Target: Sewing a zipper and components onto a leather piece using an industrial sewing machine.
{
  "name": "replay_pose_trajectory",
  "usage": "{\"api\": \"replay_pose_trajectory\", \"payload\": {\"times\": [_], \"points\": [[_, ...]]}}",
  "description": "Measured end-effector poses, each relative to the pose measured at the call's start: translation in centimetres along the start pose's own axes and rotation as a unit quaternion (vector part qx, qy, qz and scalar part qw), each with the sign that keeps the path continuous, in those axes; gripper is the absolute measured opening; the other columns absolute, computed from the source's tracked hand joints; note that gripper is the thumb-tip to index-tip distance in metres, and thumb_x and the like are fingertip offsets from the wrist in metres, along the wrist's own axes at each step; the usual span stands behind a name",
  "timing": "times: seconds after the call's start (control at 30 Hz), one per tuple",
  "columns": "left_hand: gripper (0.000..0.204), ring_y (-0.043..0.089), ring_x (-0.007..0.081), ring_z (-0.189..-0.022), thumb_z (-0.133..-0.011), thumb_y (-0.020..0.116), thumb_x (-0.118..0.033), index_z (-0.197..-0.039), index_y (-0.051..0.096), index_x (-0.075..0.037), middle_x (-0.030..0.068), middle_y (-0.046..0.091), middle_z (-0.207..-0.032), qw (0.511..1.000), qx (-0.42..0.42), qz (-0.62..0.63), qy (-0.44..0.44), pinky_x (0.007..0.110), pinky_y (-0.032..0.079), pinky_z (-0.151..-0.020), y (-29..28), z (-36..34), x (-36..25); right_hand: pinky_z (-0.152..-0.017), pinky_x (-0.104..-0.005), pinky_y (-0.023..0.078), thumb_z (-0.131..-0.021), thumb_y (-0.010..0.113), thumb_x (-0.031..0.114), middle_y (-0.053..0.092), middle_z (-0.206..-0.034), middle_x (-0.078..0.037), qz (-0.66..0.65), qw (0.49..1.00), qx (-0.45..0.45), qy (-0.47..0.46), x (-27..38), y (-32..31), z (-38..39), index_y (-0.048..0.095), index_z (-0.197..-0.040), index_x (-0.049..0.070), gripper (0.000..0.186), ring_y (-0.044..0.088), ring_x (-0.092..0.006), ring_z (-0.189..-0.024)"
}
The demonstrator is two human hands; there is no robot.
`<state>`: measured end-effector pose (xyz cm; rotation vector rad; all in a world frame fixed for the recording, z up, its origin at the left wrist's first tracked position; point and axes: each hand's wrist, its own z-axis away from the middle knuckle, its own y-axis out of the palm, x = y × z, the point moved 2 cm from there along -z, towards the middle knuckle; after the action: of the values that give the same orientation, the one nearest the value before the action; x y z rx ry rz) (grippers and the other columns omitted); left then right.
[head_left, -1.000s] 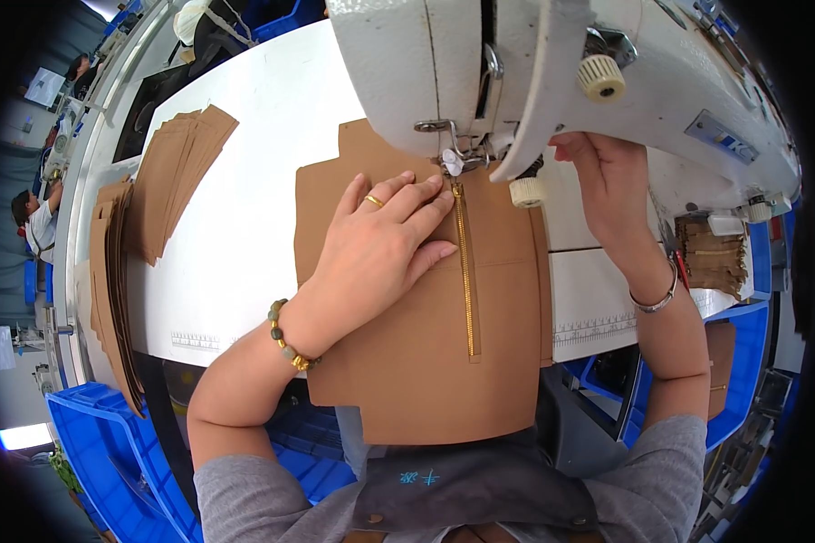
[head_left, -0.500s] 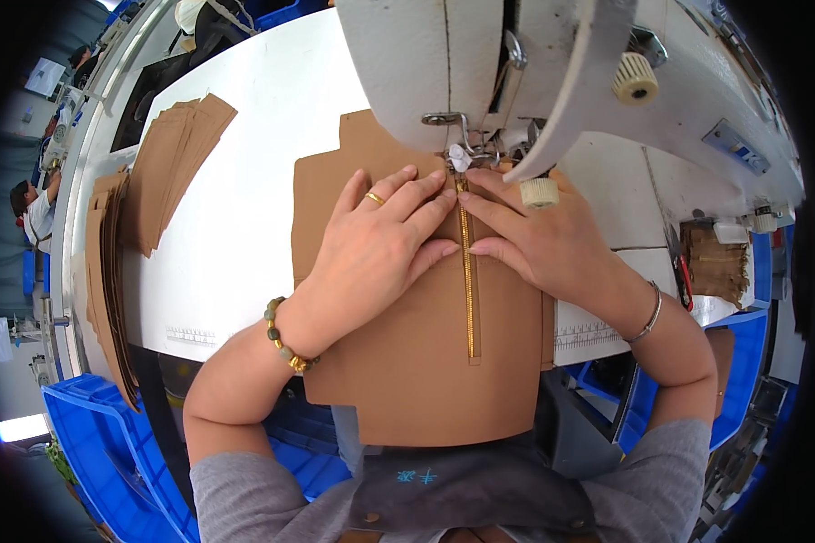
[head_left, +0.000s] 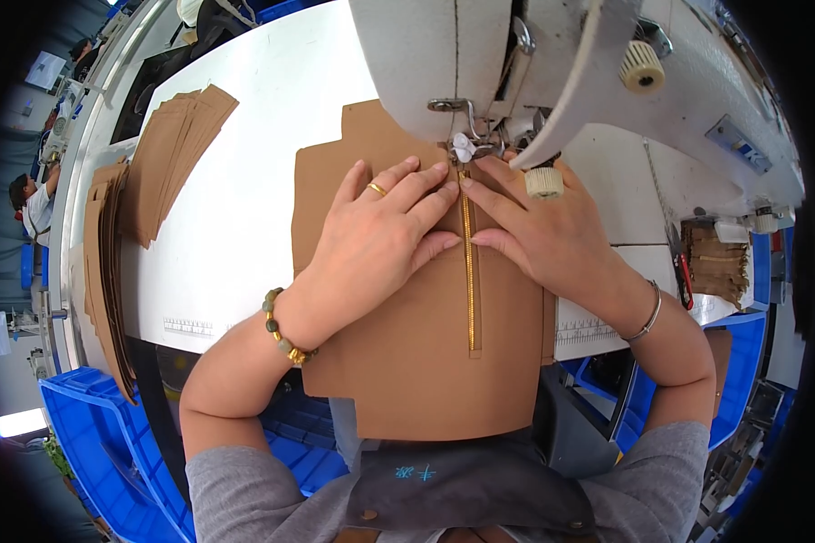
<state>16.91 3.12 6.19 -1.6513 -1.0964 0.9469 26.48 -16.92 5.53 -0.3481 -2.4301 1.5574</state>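
Note:
A brown panel [head_left: 407, 362], leather-like, lies under the head of a white sewing machine [head_left: 407, 72]. Down its middle runs a gold-toothed zipper [head_left: 470, 299] set in a long slot, its upper end at the presser foot [head_left: 463, 152]. My left hand [head_left: 380, 226] rests flat on the panel left of the zipper, fingers spread, the fingertips close to the foot. On the zipper's other side, my right hand [head_left: 539, 217] also presses the panel with outstretched fingers. A cream knob [head_left: 544, 184] and the machine's arm partly cover its fingers. Both thumbs point toward the zipper.
Brown cut pieces [head_left: 177, 149] lie fanned at the left, beside a second stack [head_left: 106, 253] over the table edge. More brown pieces [head_left: 717, 258] sit at right near a red-handled tool [head_left: 682, 271]. Blue bins [head_left: 109, 434] flank the white table [head_left: 217, 271].
The whole view has shifted slightly. Relative to the presser foot, the panel, zipper and both hands look almost unmoved.

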Motion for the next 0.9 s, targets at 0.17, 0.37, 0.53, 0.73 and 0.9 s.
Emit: {"api": "replay_pose_trajectory", "payload": {"times": [0.17,0.37,0.53,0.73,0.9], "points": [[0.050,0.058,0.0302,-0.135,-0.095,0.072,-0.037,-0.137,0.067,-0.011,0.0051,0.063,-0.146,1.000,0.000,0.002,0.000,0.055,0.042,-0.115,0.1,-0.1,0.2,-0.111,-0.0496,0.044,-0.082,0.082,0.040,0.069,-0.123,-0.009,0.005,1.000,-0.004,-0.002,-0.1,0.2,-0.1,0.073,-0.126,0.009,0.055,0.060,-0.0308,-0.121],[0.048,0.057,0.0307,-0.136,-0.096,0.071,-0.037,-0.137,0.066,-0.012,0.0053,0.062,-0.147,1.000,-0.001,0.014,-0.007,0.055,0.042,-0.115,0.3,-0.4,0.5,-0.112,-0.0509,0.044,-0.083,0.081,0.042,0.069,-0.121,-0.008,0.027,0.999,-0.016,-0.007,-0.5,0.4,-0.2,0.072,-0.130,0.011,0.057,0.060,-0.0299,-0.121],[0.047,0.057,0.0308,-0.136,-0.097,0.071,-0.038,-0.136,0.067,-0.012,0.0051,0.064,-0.145,1.000,-0.010,0.017,-0.012,0.055,0.042,-0.116,0.4,-0.4,0.7,-0.112,-0.0508,0.044,-0.084,0.080,0.042,0.070,-0.119,-0.007,0.031,0.999,-0.013,-0.002,-0.6,0.4,-0.3,0.072,-0.131,0.012,0.056,0.060,-0.0288,-0.119],[0.047,0.058,0.0306,-0.136,-0.096,0.072,-0.038,-0.135,0.067,-0.013,0.0048,0.065,-0.144,1.000,-0.005,0.014,-0.021,0.055,0.042,-0.115,0.6,-0.6,1.1,-0.112,-0.0505,0.044,-0.085,0.079,0.042,0.070,-0.118,-0.008,0.028,0.999,-0.019,-0.006,-0.7,0.4,-0.5,0.073,-0.132,0.013,0.057,0.060,-0.0286,-0.118],[0.046,0.057,0.0309,-0.138,-0.097,0.071,-0.039,-0.134,0.068,-0.013,0.0048,0.065,-0.144,1.000,-0.017,0.014,-0.020,0.054,0.041,-0.116,0.7,-0.5,1.1,-0.113,-0.0501,0.043,-0.086,0.078,0.043,0.070,-0.117,-0.008,0.031,0.999,-0.019,-0.008,-0.8,0.4,-0.5,0.072,-0.133,0.013,0.056,0.060,-0.0287,-0.118]]}}
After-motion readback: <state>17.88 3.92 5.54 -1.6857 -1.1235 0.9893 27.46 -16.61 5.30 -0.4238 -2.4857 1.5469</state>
